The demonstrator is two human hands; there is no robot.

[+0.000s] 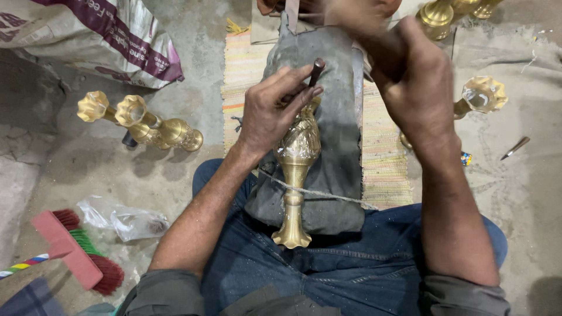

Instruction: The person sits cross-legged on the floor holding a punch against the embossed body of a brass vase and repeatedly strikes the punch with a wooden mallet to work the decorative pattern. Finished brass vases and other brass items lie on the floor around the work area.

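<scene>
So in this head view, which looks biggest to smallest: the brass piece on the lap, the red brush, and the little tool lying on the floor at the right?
1. Brass piece and red brush: too alike to rank.
2. Little tool, clearly smallest.

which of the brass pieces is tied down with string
The brass stand on the dark pad in the person's lap, under the left hand: a string crosses its stem. The others lie loose on the floor.

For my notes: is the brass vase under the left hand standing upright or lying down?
Lying down. The brass vase rests lengthwise on the grey pad over the lap, foot toward the person, under the left hand.
</scene>
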